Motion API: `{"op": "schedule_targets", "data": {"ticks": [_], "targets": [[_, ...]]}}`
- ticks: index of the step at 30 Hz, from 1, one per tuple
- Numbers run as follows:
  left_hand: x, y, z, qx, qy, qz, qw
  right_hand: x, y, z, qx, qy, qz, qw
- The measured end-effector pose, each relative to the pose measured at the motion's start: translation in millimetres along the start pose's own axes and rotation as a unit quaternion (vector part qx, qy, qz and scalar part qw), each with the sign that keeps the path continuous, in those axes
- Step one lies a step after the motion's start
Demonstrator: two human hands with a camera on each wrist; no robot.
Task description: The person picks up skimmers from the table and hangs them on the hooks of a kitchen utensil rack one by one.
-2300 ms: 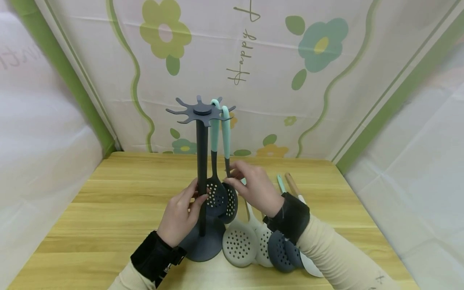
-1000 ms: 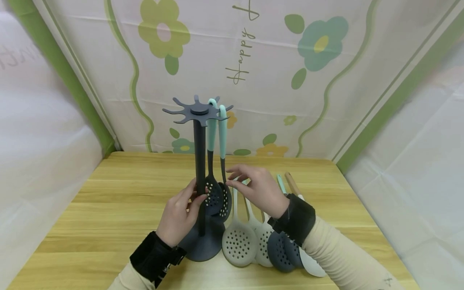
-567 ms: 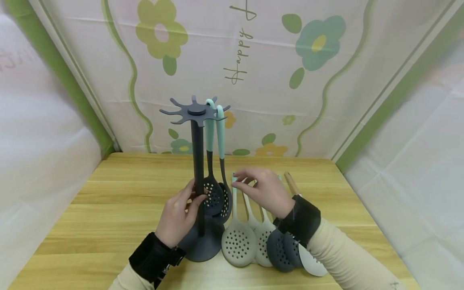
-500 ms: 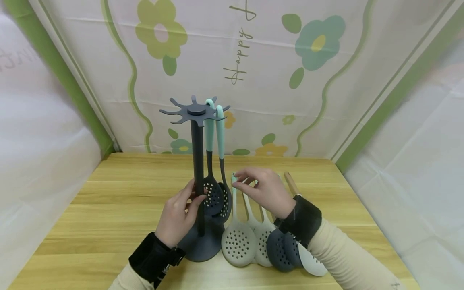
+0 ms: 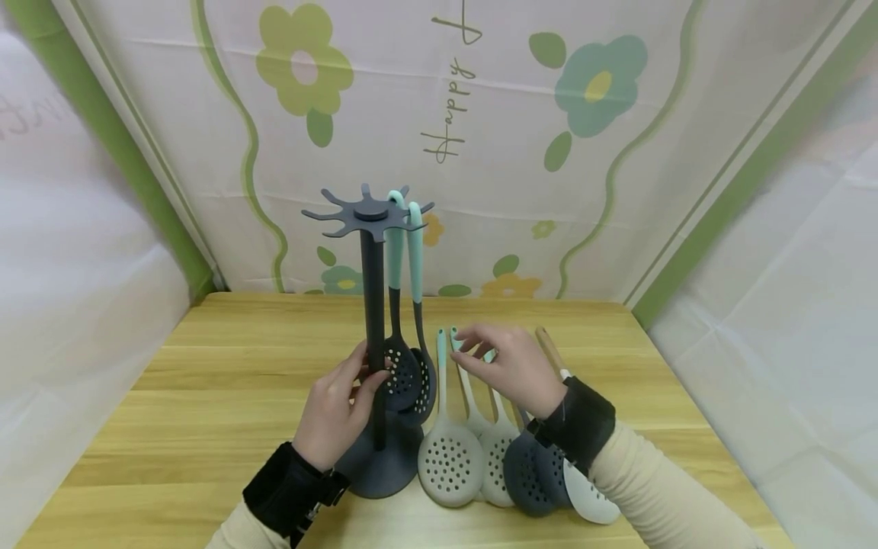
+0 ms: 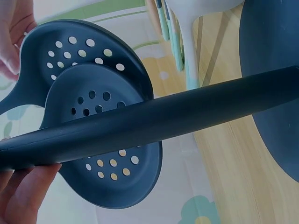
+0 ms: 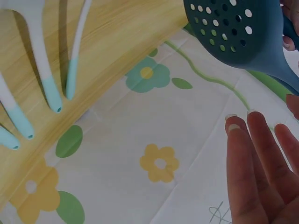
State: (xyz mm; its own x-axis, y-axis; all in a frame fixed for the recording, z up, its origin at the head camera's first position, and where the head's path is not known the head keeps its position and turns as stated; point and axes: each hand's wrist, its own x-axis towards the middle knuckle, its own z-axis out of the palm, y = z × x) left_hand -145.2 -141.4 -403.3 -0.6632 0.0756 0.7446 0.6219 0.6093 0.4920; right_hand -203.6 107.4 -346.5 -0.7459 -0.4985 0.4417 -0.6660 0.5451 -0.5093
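Observation:
My left hand (image 5: 332,412) grips the black pole (image 5: 373,305) of a utensil stand, thumb on the near side. Two dark skimmers with mint handles (image 5: 415,263) hang from the right arms of its star-shaped top (image 5: 371,212). Their perforated heads (image 6: 103,93) overlap beside the pole in the left wrist view. To the right of them my right hand (image 5: 517,366) hovers over the mint handle ends of light grey utensils lying on the table. Its fingers (image 7: 264,154) are loosely bent and hold nothing.
On the wooden table (image 5: 226,396), right of the stand's round base (image 5: 380,473), lie a light grey skimmer (image 5: 450,467), other grey ones, dark perforated utensils (image 5: 528,474) and a white one (image 5: 590,497). A tan handle (image 5: 549,349) points backward. A flowered cloth (image 5: 507,191) hangs behind.
My right hand has let go of the nearer hanging skimmer's neck and moved right, over the lying handles. My left hand keeps its grip on the pole, whose top has shifted slightly left.

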Motion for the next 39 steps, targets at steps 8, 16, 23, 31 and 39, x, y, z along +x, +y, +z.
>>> {"op": "schedule_targets", "data": {"ticks": [8,16,23,31,39], "targets": [[-0.1,-0.2,0.0,-0.002,0.0,0.001,1.0,-6.8,9,2,-0.013,-0.002,0.028,0.9995],[-0.7,-1.3,0.1,-0.002,0.002,0.005,1.0,-12.8,18,3,-0.033,-0.005,0.061,0.9976],[-0.6,-0.6,0.3,0.0,-0.001,-0.003,1.0,-17.3,27,0,-0.056,-0.009,0.077,0.9954],[-1.0,-1.1,0.2,-0.001,-0.002,-0.002,1.0,-20.9,34,-2,-0.054,-0.005,0.079,0.9954],[-0.9,-1.8,1.0,0.0,0.001,0.003,1.0,-25.8,40,-2,-0.058,-0.01,0.093,0.9939]]}}
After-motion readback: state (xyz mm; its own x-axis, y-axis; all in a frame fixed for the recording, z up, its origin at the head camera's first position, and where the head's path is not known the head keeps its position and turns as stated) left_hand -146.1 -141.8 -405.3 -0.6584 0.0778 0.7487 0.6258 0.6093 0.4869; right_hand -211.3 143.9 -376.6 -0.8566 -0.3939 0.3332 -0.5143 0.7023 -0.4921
